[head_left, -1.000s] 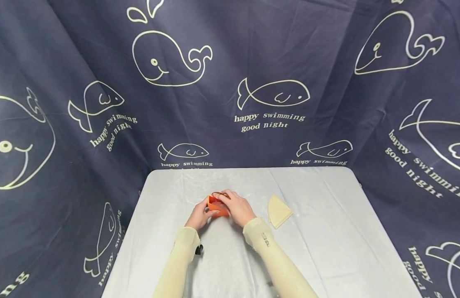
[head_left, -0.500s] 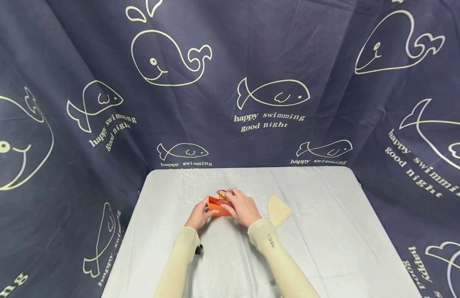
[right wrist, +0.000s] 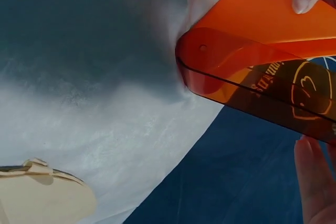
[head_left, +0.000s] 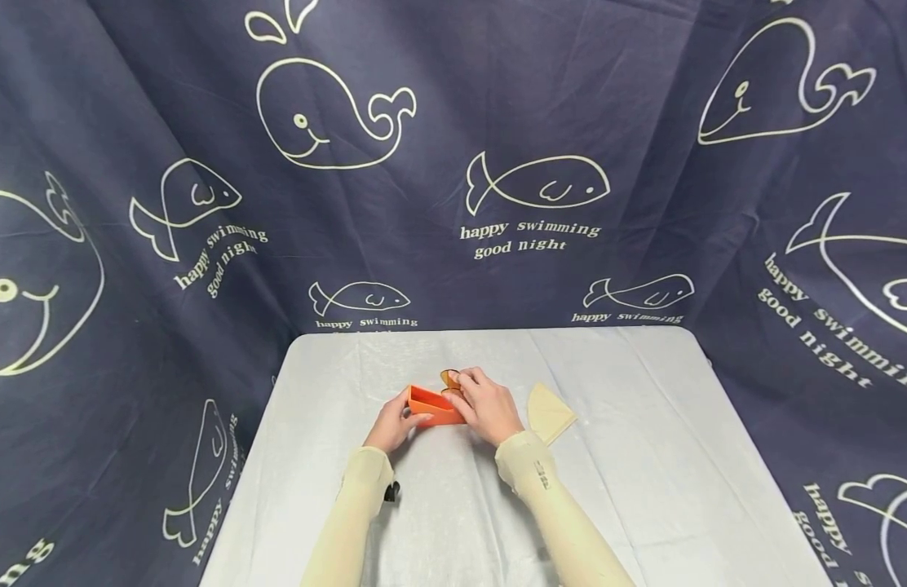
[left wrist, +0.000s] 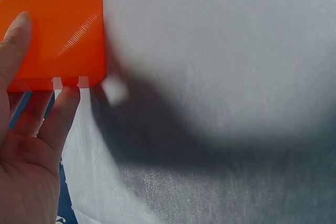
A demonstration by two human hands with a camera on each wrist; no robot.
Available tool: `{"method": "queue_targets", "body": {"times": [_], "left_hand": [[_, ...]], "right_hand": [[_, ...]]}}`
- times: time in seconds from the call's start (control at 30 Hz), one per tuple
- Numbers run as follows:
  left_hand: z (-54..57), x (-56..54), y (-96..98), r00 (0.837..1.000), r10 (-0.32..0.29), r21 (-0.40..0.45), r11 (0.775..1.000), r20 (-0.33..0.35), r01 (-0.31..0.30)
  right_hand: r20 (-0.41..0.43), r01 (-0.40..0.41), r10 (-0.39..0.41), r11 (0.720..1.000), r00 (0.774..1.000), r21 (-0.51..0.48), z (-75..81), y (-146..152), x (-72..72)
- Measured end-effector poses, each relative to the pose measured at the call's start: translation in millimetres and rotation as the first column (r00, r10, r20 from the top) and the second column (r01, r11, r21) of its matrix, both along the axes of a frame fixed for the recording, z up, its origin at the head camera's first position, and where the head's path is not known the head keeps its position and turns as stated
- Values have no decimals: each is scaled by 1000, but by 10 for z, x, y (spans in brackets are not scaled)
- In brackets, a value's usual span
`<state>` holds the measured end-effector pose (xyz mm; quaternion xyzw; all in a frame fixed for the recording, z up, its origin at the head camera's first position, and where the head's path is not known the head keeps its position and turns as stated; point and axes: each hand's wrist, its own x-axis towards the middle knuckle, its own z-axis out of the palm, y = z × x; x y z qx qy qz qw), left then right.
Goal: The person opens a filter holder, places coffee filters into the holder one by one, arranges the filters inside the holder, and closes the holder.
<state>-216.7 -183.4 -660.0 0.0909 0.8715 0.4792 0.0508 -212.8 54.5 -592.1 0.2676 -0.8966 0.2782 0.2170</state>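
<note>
An orange filter case (head_left: pixel 442 417) is tilted over the table, its top uncovered at the left end. My left hand (head_left: pixel 390 425) grips that end, thumb on the near face and fingertips beneath, as the left wrist view shows on the orange wall (left wrist: pixel 63 40). At the other end, my right hand (head_left: pixel 493 409) pinches the see-through amber lid (head_left: pixel 449 379) between thumb and fingers. In the right wrist view the lid (right wrist: pixel 247 90) stands swung away from the case, joined at a round pivot. Cream paper coffee filters (head_left: pixel 550 414) lie folded flat beside my right hand.
A pale cloth covers the table (head_left: pixel 644 489). Its back edge meets a dark blue curtain (head_left: pixel 439 106) with whale and fish drawings, which also hangs at both sides. A small black object (head_left: pixel 391 492) shows at my left sleeve.
My right hand has moved to the right and slightly up, swinging the amber lid off the case so more of the opening shows. The left hand and the paper filters have stayed put.
</note>
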Motion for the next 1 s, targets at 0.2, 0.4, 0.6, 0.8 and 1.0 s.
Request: {"method": "queue_targets", "body": {"times": [0.2, 0.4, 0.6, 0.8, 1.0], "left_hand": [[15, 11, -1, 1000, 0, 3, 1000, 0, 0], [31, 10, 3, 1000, -1, 2, 1000, 5, 1], [18, 15, 1, 1000, 0, 6, 1000, 13, 0], [13, 20, 5, 1000, -9, 21, 1000, -5, 9], [26, 19, -1, 1000, 1, 14, 1000, 17, -1]], "right_hand": [[-49, 50, -52, 997, 997, -52, -31, 30, 3], [-37, 66, -71, 991, 997, -118, -44, 71, 14], [-52, 87, -95, 987, 994, -135, -74, 115, 27], [-78, 111, -127, 977, 989, -181, -98, 166, 19], [26, 153, -152, 960, 988, -234, -111, 248, 36]]}}
